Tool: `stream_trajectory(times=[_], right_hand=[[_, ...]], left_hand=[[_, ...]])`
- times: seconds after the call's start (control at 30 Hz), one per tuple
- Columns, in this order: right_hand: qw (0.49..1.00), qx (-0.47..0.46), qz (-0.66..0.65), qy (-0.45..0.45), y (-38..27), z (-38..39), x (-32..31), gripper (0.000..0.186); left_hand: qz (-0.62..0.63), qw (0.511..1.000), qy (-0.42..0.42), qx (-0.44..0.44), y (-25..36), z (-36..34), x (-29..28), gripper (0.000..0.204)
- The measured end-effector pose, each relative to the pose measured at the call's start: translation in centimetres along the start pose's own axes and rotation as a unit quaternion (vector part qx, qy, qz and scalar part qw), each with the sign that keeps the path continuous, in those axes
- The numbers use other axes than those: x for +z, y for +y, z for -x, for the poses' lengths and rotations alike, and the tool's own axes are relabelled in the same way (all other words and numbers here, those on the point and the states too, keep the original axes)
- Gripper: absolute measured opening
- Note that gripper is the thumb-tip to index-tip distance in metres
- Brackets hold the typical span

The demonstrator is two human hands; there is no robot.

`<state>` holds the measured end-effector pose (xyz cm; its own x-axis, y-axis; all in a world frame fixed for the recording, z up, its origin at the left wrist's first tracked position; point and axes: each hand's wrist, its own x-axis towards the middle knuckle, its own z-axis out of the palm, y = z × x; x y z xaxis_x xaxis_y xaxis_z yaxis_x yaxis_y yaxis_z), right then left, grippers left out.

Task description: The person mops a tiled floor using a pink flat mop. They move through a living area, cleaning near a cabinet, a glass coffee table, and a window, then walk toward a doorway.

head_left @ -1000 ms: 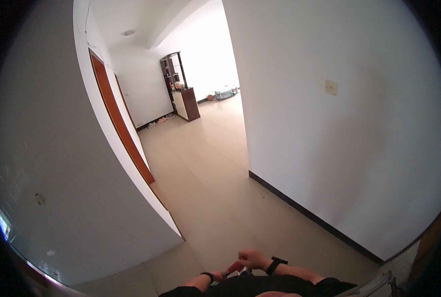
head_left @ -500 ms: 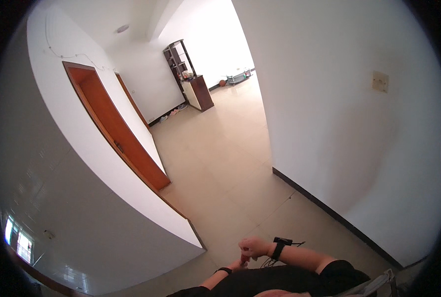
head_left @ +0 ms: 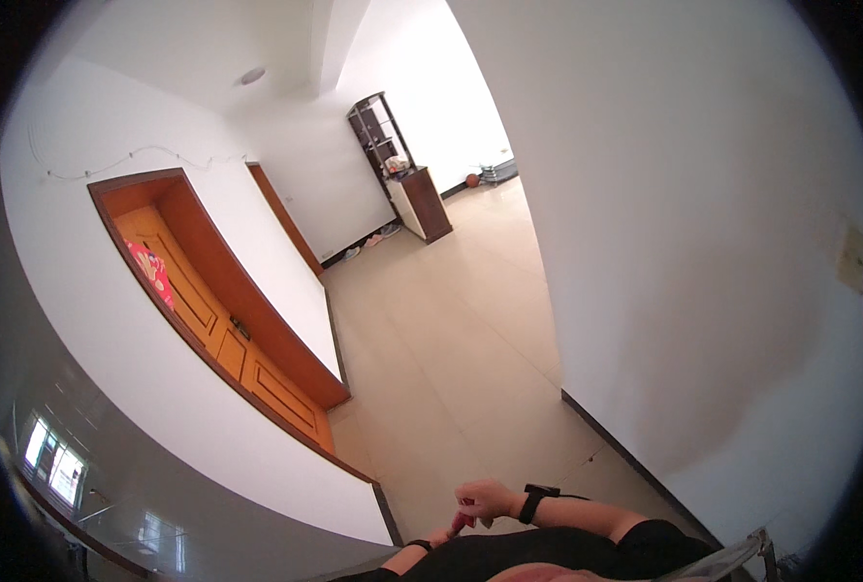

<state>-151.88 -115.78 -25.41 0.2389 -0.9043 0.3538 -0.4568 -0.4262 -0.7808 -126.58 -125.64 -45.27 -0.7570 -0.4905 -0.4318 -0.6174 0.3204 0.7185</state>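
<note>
Close to my body at the bottom of the head view, both hands meet around a small dark-red object [head_left: 463,521]. Its kind cannot be made out. My right hand [head_left: 488,498] is closed over its upper end, the fingers curled. Just below and to the left, my left hand [head_left: 441,534] is closed at the lower end, its fingers partly hidden. A black band with a small dark box [head_left: 542,492] sits on my right wrist, and another dark band [head_left: 420,544] on the left.
A tiled floor [head_left: 422,359] runs ahead between white walls. On the left is a recessed orange-brown door [head_left: 220,325] with a red decoration. A dark shelf cabinet [head_left: 427,209], shoes and a ball [head_left: 472,180] are farther off. A bare wall [head_left: 684,242] stands close on the right.
My view has shifted forward along the passage; more of the left door's face shows. My hands stay together on the red object, which now shows more clearly between them.
</note>
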Motion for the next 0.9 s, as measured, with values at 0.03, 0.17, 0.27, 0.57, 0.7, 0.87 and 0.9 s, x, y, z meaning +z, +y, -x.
stream_trajectory(times=[0.03, 0.17, 0.27, 0.57, 0.7, 0.87, 0.9], right_hand=[[1.000, -0.002, -0.012, -0.005, 1.0, -1.1, -1.0, 0.017], [0.997, -0.073, -0.008, -0.022, 4.0, -5.8, -4.2, 0.018], [0.993, -0.073, 0.048, -0.076, 5.6, -9.7, -5.7, 0.017], [0.985, -0.143, 0.047, -0.086, 15.3, -24.8, -10.2, 0.013], [0.989, -0.095, 0.000, -0.111, 18.2, -34.2, -13.3, 0.015], [0.986, -0.069, 0.052, -0.145, 19.7, -44.0, -18.4, 0.016], [0.987, -0.060, 0.022, -0.148, 20.1, -45.4, -19.5, 0.017]], left_hand=[[0.018, 0.999, 0.034, -0.024, -0.2, -1.1, -1.0, 0.022], [-0.096, 0.994, 0.031, -0.039, 0.5, -4.2, -5.1, 0.026], [-0.129, 0.987, 0.052, -0.080, 3.0, -5.7, -8.5, 0.033], [-0.069, 0.987, 0.120, -0.084, 3.1, -18.1, -21.1, 0.038], [0.100, 0.990, 0.102, 0.013, -1.7, -25.4, -28.1, 0.035], [-0.026, 0.997, 0.079, -0.004, -2.6, -32.4, -38.0, 0.029], [-0.034, 0.996, 0.082, 0.034, -2.0, -34.0, -39.8, 0.029]])
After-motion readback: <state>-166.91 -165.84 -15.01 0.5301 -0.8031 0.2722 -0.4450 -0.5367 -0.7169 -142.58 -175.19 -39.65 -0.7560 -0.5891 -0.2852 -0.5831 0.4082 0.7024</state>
